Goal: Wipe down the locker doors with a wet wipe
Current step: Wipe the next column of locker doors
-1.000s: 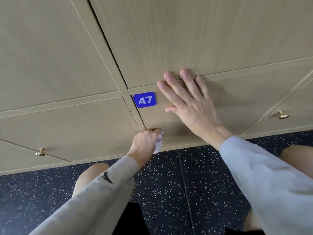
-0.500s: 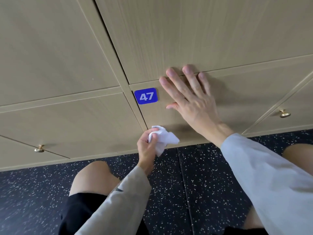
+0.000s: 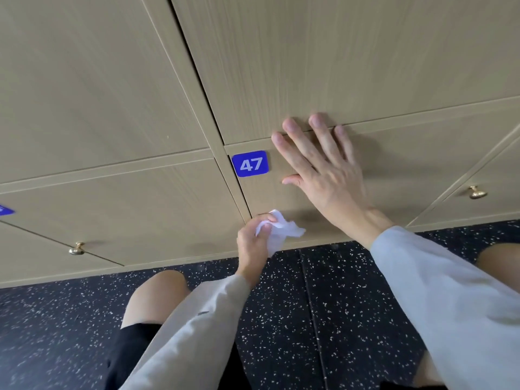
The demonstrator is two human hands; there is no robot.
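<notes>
Light wood locker doors fill the upper view. The bottom-row door (image 3: 422,170) carries a blue plate reading 47 (image 3: 250,163) at its upper left corner. My right hand (image 3: 323,170) lies flat on this door with fingers spread, fingertips reaching the gap above it. My left hand (image 3: 253,244) grips a crumpled white wet wipe (image 3: 281,232) at the door's lower left corner, next to the vertical seam. The wipe touches the door near its bottom edge.
Brass knobs sit on the neighbouring doors at the left (image 3: 76,249) and right (image 3: 477,192). Another blue plate (image 3: 4,211) peeks in at the left edge. Dark speckled floor (image 3: 323,319) runs below the lockers; my bare knees (image 3: 160,294) are close to them.
My left hand turned and drew slightly back from the door's lower left corner, bringing the wipe into view. My right hand stayed flat on the door.
</notes>
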